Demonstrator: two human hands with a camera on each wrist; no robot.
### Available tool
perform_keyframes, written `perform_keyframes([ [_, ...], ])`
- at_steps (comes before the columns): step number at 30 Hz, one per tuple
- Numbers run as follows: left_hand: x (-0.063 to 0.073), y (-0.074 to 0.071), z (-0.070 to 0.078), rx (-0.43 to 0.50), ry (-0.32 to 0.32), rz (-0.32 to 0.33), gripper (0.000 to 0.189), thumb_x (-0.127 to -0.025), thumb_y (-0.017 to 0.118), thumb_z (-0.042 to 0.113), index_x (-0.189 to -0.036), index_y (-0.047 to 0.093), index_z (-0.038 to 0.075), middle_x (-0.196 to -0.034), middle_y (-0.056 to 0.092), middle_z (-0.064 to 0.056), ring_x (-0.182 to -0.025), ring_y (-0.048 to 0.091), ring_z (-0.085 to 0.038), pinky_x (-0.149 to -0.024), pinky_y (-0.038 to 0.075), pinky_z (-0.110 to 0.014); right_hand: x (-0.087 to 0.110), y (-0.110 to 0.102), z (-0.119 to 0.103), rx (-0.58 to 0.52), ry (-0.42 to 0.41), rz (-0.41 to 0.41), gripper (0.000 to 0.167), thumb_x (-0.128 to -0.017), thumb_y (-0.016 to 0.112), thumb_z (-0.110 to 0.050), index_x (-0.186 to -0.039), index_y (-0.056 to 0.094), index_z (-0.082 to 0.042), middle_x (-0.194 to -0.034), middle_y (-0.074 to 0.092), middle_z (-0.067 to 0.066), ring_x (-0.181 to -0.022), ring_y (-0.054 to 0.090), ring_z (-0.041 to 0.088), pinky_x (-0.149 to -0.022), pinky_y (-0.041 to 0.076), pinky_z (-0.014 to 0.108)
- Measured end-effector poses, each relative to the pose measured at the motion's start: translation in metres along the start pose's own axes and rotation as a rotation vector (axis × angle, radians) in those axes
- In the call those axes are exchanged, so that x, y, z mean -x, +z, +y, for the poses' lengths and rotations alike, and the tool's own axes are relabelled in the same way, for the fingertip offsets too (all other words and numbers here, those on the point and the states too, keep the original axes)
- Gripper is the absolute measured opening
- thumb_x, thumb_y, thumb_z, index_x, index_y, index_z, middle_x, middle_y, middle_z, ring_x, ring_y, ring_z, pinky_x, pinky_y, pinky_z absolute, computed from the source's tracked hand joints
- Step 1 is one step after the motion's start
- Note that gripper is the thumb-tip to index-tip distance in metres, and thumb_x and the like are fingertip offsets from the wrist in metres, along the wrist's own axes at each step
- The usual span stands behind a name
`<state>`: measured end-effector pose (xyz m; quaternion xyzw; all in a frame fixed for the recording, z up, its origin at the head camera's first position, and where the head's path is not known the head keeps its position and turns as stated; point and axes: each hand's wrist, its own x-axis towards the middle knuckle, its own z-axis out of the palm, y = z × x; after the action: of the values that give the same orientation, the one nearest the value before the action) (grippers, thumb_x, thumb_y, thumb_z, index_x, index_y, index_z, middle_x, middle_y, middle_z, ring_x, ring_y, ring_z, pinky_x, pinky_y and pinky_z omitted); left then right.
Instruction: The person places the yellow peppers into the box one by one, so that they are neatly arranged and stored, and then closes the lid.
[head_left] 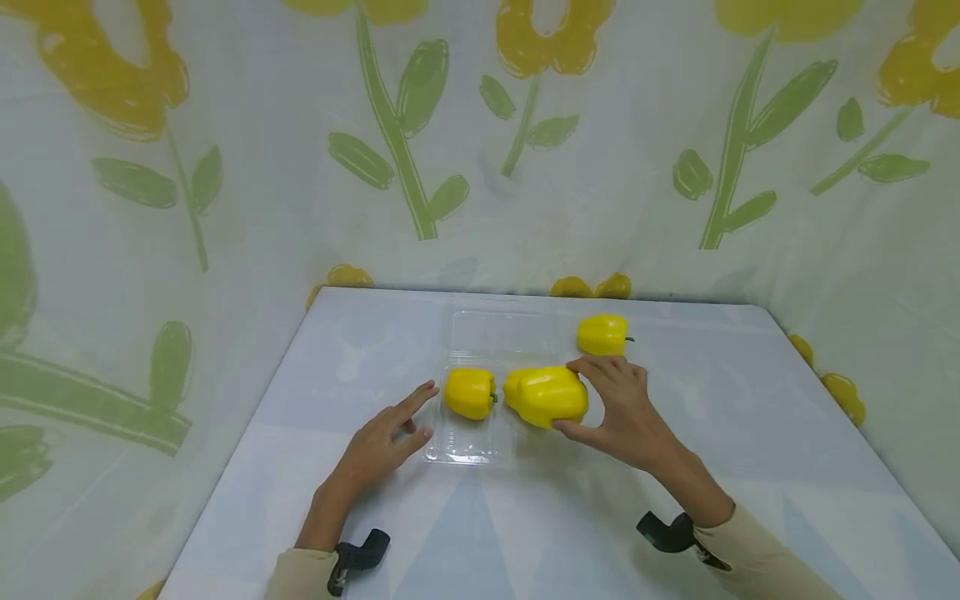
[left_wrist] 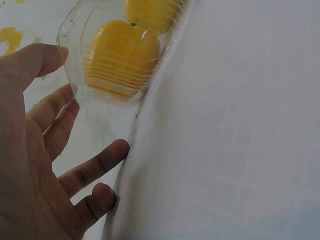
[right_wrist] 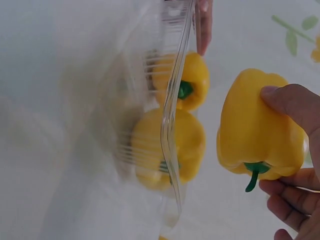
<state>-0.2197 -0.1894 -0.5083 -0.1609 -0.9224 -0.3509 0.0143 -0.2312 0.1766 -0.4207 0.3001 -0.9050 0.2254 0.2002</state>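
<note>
Right hand (head_left: 626,417): gripping pepper (head_left: 555,398) between thumb and fingers over box (head_left: 459,459) | left hand (head_left: 377,447): holding nothing, spreading at rim, probably steadying it

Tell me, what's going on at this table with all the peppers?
Someone's right hand is holding a yellow pepper, lifted above a clear plastic box on the table. Two more peppers sit in the box, one partly hidden by the held one in the head view. The left hand is spread beside the box's left edge. A fourth pepper lies farther back on the table, to the right.
</note>
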Motion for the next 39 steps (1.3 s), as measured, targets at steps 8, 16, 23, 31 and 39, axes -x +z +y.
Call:
perform_keyframes([
  [8, 0.000, 0.000, -0.001, 0.000, 0.006, 0.004, 0.063, -0.098, 0.061, 0.042, -0.156, 0.036, 0.035, -0.158, 0.031, 0.020, -0.091, 0.052, -0.012, -0.075, 0.044, -0.037, -0.004, 0.010, -0.011, -0.018, -0.021, -0.017, 0.075, -0.068, 0.091, -0.042, -0.127, 0.059, -0.008, -0.125, 0.060, 0.004, -0.119, 0.046, 0.029, -0.091, 0.026, 0.051],
  [16, -0.001, 0.000, -0.003, -0.010, 0.007, 0.001, 0.063, -0.099, 0.060, 0.043, -0.156, 0.034, 0.039, -0.158, 0.032, 0.021, -0.091, 0.051, -0.012, -0.074, 0.043, -0.036, -0.010, 0.021, -0.023, -0.035, -0.025, -0.038, 0.074, -0.071, 0.089, -0.045, -0.130, 0.059, -0.009, -0.124, 0.060, 0.002, -0.116, 0.046, 0.023, -0.092, 0.026, 0.049],
  [23, -0.001, -0.001, -0.001, -0.014, 0.007, -0.005, 0.064, -0.098, 0.060, 0.044, -0.156, 0.033, 0.040, -0.158, 0.031, 0.020, -0.092, 0.052, -0.012, -0.075, 0.044, -0.037, -0.010, 0.031, -0.031, -0.023, -0.046, -0.049, 0.077, -0.071, 0.089, -0.047, -0.130, 0.060, -0.006, -0.126, 0.061, 0.005, -0.116, 0.047, 0.024, -0.093, 0.027, 0.048],
  [31, -0.001, 0.000, -0.001, -0.030, 0.016, 0.014, 0.063, -0.098, 0.060, 0.044, -0.156, 0.036, 0.036, -0.158, 0.033, 0.019, -0.091, 0.052, -0.011, -0.072, 0.044, -0.035, -0.012, 0.041, -0.040, -0.021, -0.049, -0.059, 0.075, -0.072, 0.087, -0.049, -0.130, 0.060, -0.009, -0.125, 0.060, 0.002, -0.116, 0.045, 0.022, -0.095, 0.027, 0.047],
  [39, -0.001, 0.001, -0.003, -0.028, 0.043, 0.015, 0.063, -0.098, 0.061, 0.043, -0.155, 0.037, 0.035, -0.158, 0.033, 0.017, -0.088, 0.051, -0.011, -0.070, 0.043, -0.034, -0.015, 0.051, -0.050, -0.045, -0.057, -0.067, 0.073, -0.073, 0.086, -0.050, -0.129, 0.060, -0.010, -0.126, 0.060, 0.001, -0.118, 0.046, 0.022, -0.096, 0.028, 0.048],
])
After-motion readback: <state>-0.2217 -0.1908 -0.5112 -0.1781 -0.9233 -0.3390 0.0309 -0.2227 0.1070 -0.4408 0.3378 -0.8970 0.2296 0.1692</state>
